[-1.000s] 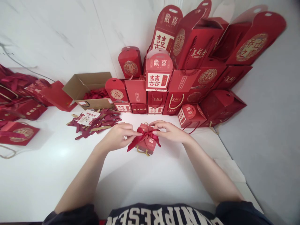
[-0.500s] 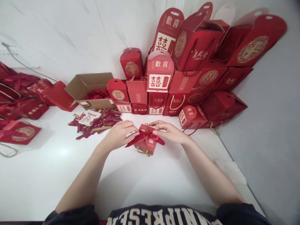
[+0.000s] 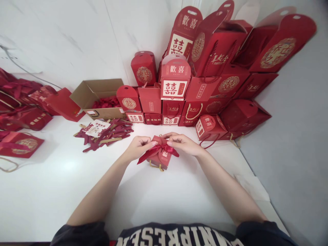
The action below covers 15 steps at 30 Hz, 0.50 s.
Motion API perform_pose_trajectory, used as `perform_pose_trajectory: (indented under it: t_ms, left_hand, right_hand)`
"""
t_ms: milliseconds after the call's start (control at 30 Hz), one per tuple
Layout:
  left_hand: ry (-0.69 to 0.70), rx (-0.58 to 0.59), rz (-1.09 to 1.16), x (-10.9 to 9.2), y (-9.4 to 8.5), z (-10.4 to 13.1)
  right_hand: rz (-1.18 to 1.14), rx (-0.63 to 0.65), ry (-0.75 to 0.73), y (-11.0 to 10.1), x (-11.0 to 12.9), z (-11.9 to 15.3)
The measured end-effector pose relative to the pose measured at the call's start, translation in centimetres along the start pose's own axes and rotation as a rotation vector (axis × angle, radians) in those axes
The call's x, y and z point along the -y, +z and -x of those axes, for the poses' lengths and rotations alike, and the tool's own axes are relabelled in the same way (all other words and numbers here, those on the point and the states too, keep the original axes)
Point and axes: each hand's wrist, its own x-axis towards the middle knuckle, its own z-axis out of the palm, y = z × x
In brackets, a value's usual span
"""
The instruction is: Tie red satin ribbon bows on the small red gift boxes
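A small red gift box with a gold cord handle stands on the white table in front of me. Across its top lies a dark red satin ribbon tied in a bow, its tails hanging to both sides. My left hand pinches the bow's left loop between thumb and fingers. On the other side, my right hand has the right loop between thumb and fingertips. The fingers partly cover the loops and the back of the box.
Behind the hands, red gift boxes are stacked against the wall. An open cardboard box holds red ribbon bows. Beside it lies a pile of dark red cut-outs with a white card. More red boxes stand at far left.
My left hand has turned and closed from extended fingers to a tighter pinch on the left loop. The right hand stays at the right loop; the box has hardly moved.
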Motion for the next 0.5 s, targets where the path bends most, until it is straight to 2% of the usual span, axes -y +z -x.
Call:
perform_pose_trajectory:
  t_ms: [200,500]
  left_hand:
    - [-0.025,0.062,0.031,0.2,-0.2,-0.1]
    - [-0.048,-0.078,0.049,1.2,0.7,-0.5]
  right_hand:
    - [-0.004,0.017,-0.002,-0.1,-0.1,0.0]
    - [-0.013,0.014,-0.02,0.0,-0.6,0.0]
